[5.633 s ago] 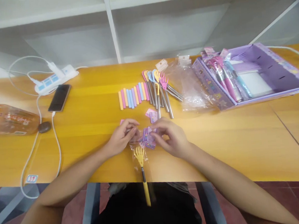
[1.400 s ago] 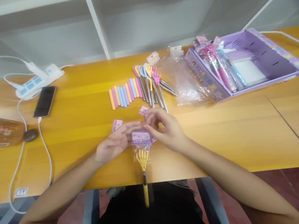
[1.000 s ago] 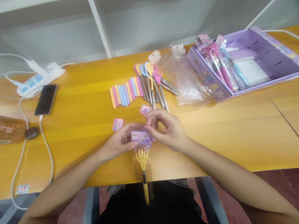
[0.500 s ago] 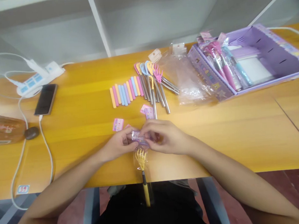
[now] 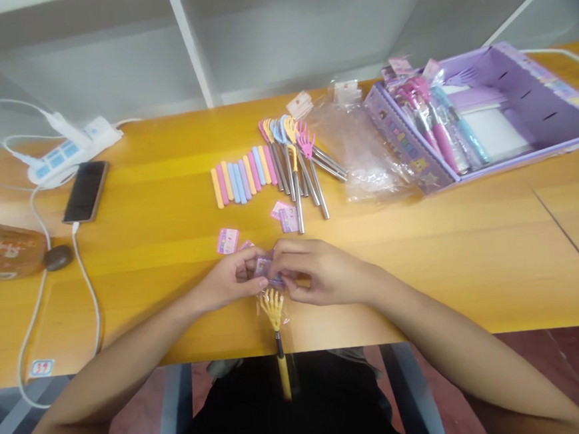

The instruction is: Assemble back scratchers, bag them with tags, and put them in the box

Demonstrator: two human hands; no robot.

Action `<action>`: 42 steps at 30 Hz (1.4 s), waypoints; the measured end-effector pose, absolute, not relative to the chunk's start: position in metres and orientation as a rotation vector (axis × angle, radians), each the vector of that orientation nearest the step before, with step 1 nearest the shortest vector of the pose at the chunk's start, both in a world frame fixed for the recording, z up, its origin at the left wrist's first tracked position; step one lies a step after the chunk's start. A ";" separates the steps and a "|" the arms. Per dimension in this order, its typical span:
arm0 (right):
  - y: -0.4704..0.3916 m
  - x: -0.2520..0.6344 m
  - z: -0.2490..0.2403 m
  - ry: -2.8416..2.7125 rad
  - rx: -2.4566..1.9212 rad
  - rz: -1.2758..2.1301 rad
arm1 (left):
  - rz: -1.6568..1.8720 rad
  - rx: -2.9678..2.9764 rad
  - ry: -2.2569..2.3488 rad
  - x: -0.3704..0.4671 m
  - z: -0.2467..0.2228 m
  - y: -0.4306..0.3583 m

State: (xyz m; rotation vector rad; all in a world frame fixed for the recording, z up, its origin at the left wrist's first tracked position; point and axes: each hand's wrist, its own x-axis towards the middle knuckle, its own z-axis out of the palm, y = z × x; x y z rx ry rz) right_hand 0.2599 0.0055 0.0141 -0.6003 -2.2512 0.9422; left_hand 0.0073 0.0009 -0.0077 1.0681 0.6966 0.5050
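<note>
Between my fingers is a small purple printed card [image 5: 263, 267] at the top of a clear plastic bag. My left hand [image 5: 234, 276] pinches its left side, thumb below and fingers above. My right hand [image 5: 309, 269] is closed over its right side and hides part of it. Below the card, inside the bag, lies a yellow back scratcher [image 5: 272, 305] with a hand-shaped head; its handle reaches past the table edge. Loose printed cards [image 5: 228, 240] lie just beyond my left hand, and a purple card [image 5: 288, 220] lies beyond my right.
Coloured handle sleeves [image 5: 239, 181] lie in a row beside a pile of metal-rod scratchers [image 5: 307, 169]. Clear bags [image 5: 365, 164] touch a purple box [image 5: 496, 167] holding packed scratchers. At left are a power strip [image 5: 71, 154], a phone [image 5: 86, 191], cables and an orange package [image 5: 6, 249].
The fingers of my right hand have shifted down and curled further over the card. My left hand keeps its pinch, and the bagged scratcher hangs almost where it was.
</note>
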 end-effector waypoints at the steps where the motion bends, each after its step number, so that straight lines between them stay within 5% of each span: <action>1: 0.005 0.260 0.014 -2.256 -0.597 0.937 | 0.516 1.055 0.684 0.007 -0.008 0.001; 14: 0.006 0.259 0.016 -2.267 -0.569 1.010 | 0.473 1.107 0.808 0.009 -0.007 0.002; 22: -0.001 0.251 0.007 -2.069 -0.912 1.095 | 0.458 1.142 0.837 0.007 -0.007 0.001; 42: 0.000 0.253 0.006 -2.003 -0.760 1.430 | 0.412 1.105 0.850 0.011 -0.008 -0.010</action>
